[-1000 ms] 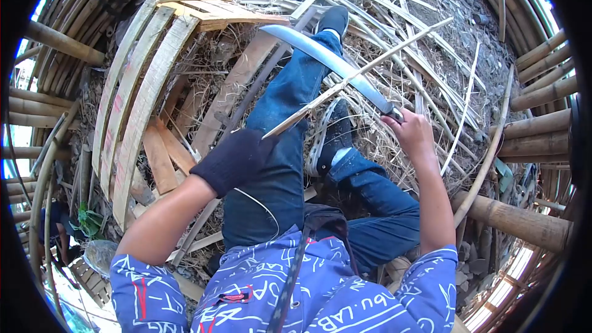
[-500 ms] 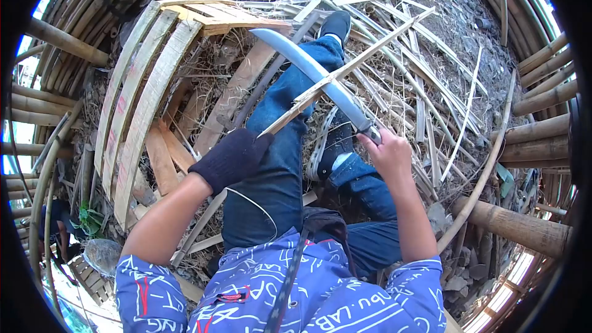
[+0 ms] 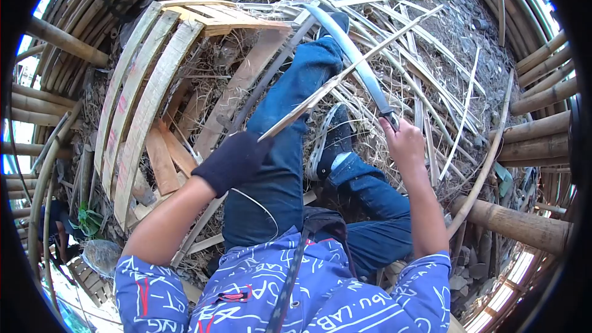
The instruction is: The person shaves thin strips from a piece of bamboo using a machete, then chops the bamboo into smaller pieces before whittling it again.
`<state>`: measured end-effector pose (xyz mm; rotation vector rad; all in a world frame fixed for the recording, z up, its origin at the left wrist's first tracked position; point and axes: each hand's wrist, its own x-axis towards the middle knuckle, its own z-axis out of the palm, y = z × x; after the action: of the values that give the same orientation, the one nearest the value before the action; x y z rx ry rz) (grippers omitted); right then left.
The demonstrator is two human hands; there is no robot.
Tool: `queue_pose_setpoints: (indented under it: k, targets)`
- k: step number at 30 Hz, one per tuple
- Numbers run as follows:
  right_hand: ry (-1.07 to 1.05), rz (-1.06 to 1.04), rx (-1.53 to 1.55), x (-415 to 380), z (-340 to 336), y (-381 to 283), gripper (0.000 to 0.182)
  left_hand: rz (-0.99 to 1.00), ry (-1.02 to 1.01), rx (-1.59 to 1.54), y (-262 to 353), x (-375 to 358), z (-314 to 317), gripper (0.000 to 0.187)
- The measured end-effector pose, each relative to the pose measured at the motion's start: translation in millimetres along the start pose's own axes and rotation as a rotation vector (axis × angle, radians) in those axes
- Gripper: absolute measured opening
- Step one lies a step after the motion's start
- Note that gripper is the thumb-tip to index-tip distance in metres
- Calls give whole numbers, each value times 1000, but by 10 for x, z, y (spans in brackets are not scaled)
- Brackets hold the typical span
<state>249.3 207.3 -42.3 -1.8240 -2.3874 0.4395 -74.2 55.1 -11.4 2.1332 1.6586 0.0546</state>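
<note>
My left hand, in a dark knitted glove, is closed round the near end of a long split bamboo strip above my thigh. The strip slants up to the right. Bare, my right hand grips the dark handle of a long curved knife. Its blade points up and to the left and crosses the strip near the middle. My jeans and dark shoes lie below.
A slatted wooden crate stands on the left. Loose bamboo strips litter the ground ahead and right. Thick bamboo poles line both sides. Part of another person shows at the lower left.
My right hand and the knife have moved right, and the blade now crosses the strip farther out and points more upward. My left hand has barely moved.
</note>
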Motion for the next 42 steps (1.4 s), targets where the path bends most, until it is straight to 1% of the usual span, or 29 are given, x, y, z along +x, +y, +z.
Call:
queue_pose_setpoints:
  k: [2,4,6,8,9,10,12,13,15,16,17,19,20,22,23,24,26,28,29,30,31,32,33,34,36,38,40,41,42]
  targets:
    - [22,-50,-26,-60,-54,-10,59,10,22,-37,-60,-68,73,19]
    - [35,-72,-108,-20,-98,58,62,-21,-1,-46,-51,-79,79,20]
    - [78,-112,-91,61,-78,209,63,-31,-4,-57,-18,-44,27,20]
    - [-35,-76,69,108,-177,245,66,44,16,-71,-36,-66,-5,21]
    - [-88,-105,300,86,-209,200,65,54,19,-73,-74,-100,43,21]
    - [-214,-40,574,105,98,460,63,52,57,-123,-146,-129,120,21]
    - [-344,73,1132,-18,193,214,61,44,79,-173,-143,-122,140,22]
    - [-346,79,1141,-2,239,112,61,34,94,-161,-71,-96,82,20]
    - [-232,123,1037,82,261,-15,61,31,108,-144,-20,-104,7,19]
    - [-182,58,911,119,317,-48,60,-57,37,-204,-21,-108,-31,19]
    - [-116,14,718,111,299,-44,60,-148,-29,-263,-30,-104,-68,19]
    - [-16,-52,369,46,250,-77,56,-124,7,-211,-70,-103,-54,23]
    - [-15,-59,371,12,220,-103,56,-100,24,-169,-89,-109,-20,28]
    - [50,-202,88,-75,110,-152,54,-80,38,-146,-104,-107,21,26]
    - [79,-298,96,-96,37,-199,54,-41,77,-117,-96,-115,33,25]
    - [81,-290,92,-60,61,-123,54,-2,118,-89,-90,-111,44,23]
    - [117,-341,-55,129,99,172,56,46,109,-72,-118,-119,39,20]
    - [75,-56,-37,440,-116,516,57,85,95,-58,-99,-117,18,20]
    - [145,-81,-116,475,-136,513,59,63,68,-29,-39,-27,-25,19]
    - [140,-94,-124,440,-107,469,59,36,39,-6,14,7,-33,19]
    - [85,-81,-82,352,-76,297,58,29,49,-6,10,-10,-26,19]
    - [32,-56,-34,238,-26,158,58,76,103,-7,-16,-32,-20,18]
    - [72,-241,33,135,54,100,59,125,153,-11,-36,-42,-11,17]
    - [70,-236,34,163,101,140,59,128,148,-13,-45,-44,3,17]
    - [93,-384,-112,198,200,214,51,110,111,60,-58,-107,23,16]
    - [59,75,25,422,3,447,61,146,102,68,-29,-54,-30,16]
    - [105,66,-95,451,-32,565,68,145,103,64,-20,-86,-35,16]
    - [33,92,-13,383,-73,455,66,119,92,38,-21,-82,-27,15]
    - [36,102,-13,262,-40,344,66,109,76,14,-21,-41,-25,14]
